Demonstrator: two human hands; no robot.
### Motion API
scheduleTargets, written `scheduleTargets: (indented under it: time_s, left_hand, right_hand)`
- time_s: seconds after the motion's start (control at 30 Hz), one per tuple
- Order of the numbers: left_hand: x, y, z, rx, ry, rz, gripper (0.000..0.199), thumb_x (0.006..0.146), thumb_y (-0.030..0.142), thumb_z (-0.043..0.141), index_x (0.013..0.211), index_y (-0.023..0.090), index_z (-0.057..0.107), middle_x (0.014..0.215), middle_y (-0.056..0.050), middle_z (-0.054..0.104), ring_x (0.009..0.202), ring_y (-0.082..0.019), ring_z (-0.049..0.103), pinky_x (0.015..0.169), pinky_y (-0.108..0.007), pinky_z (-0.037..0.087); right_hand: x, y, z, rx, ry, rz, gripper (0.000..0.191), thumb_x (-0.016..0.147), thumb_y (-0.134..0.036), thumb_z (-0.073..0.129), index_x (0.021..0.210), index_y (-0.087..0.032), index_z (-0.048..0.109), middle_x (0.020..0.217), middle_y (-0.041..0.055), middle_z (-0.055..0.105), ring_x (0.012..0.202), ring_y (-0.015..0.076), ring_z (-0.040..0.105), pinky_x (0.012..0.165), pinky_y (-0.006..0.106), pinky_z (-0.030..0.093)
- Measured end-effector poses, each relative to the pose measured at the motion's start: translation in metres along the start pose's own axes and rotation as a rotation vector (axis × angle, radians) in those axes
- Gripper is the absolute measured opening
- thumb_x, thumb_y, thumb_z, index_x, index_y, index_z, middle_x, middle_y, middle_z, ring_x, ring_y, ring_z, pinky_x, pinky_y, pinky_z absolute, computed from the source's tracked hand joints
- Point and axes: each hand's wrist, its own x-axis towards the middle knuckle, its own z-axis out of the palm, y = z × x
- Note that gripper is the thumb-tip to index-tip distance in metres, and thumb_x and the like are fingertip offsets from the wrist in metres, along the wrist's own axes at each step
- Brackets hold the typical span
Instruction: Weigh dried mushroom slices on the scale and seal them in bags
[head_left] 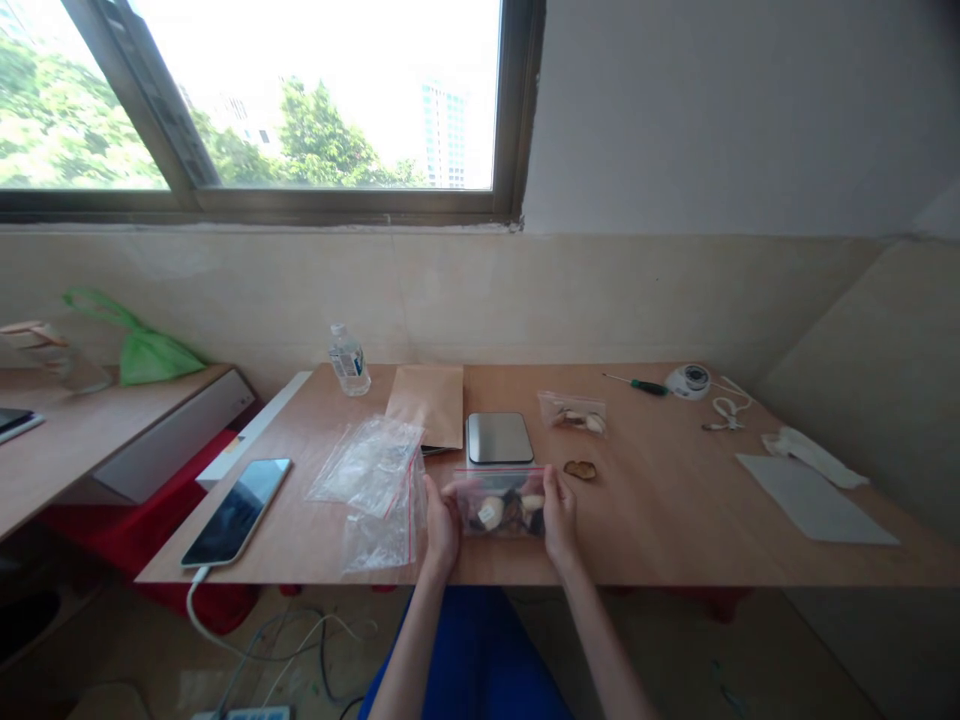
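Between my two hands is a clear zip bag (pixel 501 512) with a red seal line, holding several pale and dark dried pieces. My left hand (pixel 441 525) grips its left edge, and my right hand (pixel 559 515) grips the right edge near the seal. Just behind the bag sits a small digital scale (pixel 499 438) with a bare metal top. To the right lie a brown dried slice (pixel 580 469) and a second filled zip bag (pixel 574 413). Flat, clear zip bags (pixel 367 470) are piled beside my left hand.
A brown paper envelope (pixel 429 400) and a water bottle (pixel 349 360) stand toward the back. The phone (pixel 237 512) is at the left, its cable hanging off the edge. Farther right are a screwdriver (pixel 648 387), a white dome camera (pixel 687 381) and a white sheet (pixel 814 500).
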Motion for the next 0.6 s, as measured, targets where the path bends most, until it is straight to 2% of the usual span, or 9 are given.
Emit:
scheduleTargets:
  time_s: [0.1,0.23,0.33,0.43,0.53,0.6]
  left_hand:
    - [0.0,0.004,-0.001,-0.12,0.002,-0.047,0.075,0.083,0.065,0.017,0.075,0.013,0.07,0.067,-0.01,0.069,0.063,-0.016,0.061,0.063,-0.027,0.046]
    - [0.002,0.001,-0.002,-0.094,-0.002,-0.022,0.068,0.084,0.062,0.024,0.072,0.012,0.069,0.065,-0.009,0.066,0.062,-0.016,0.059,0.061,-0.027,0.044]
    - [-0.001,-0.001,0.0,0.006,-0.011,0.036,0.062,0.085,0.058,0.027,0.073,0.013,0.068,0.067,-0.008,0.066,0.063,-0.017,0.057,0.061,-0.028,0.043]
    - [-0.008,0.006,-0.001,0.236,0.018,0.165,0.046,0.085,0.05,0.038,0.085,0.015,0.067,0.081,-0.008,0.066,0.074,-0.019,0.058,0.068,-0.03,0.043]
    - [-0.012,0.021,-0.008,0.514,0.12,0.366,0.029,0.084,0.038,0.046,0.098,0.02,0.063,0.098,-0.008,0.062,0.091,-0.021,0.056,0.08,-0.032,0.043]
    - [-0.009,0.033,-0.018,0.7,0.281,0.476,0.029,0.085,0.031,0.042,0.106,0.021,0.059,0.107,-0.009,0.059,0.102,-0.022,0.053,0.089,-0.036,0.039]
  right_hand:
    - [0.046,-0.021,-0.025,-0.109,0.039,-0.083,0.053,0.077,-0.066,0.043,0.066,-0.017,0.06,0.058,0.005,0.063,0.053,0.0182,0.058,0.052,0.028,0.044]
    - [0.132,-0.044,-0.066,-0.428,0.195,-0.271,0.061,0.074,-0.073,0.035,0.061,-0.016,0.055,0.055,0.0052,0.059,0.054,0.018,0.055,0.053,0.028,0.042]
    - [0.174,-0.045,-0.086,-0.603,0.26,-0.248,0.065,0.076,-0.071,0.028,0.066,-0.015,0.058,0.06,0.0096,0.061,0.063,0.0227,0.058,0.059,0.032,0.044]
    - [0.176,-0.032,-0.091,-0.664,0.382,-0.23,0.058,0.076,-0.062,0.038,0.089,-0.01,0.06,0.088,0.0205,0.063,0.09,0.0326,0.057,0.076,0.043,0.043]
    - [0.15,-0.007,-0.091,-0.827,0.508,-0.332,0.059,0.078,-0.05,0.043,0.117,-0.006,0.049,0.123,0.0285,0.045,0.115,0.04,0.04,0.089,0.056,0.032]
    - [0.13,0.014,-0.092,-0.949,0.405,-0.492,0.053,0.081,-0.043,0.039,0.122,-0.01,0.045,0.13,0.0248,0.04,0.121,0.0369,0.036,0.092,0.055,0.031]
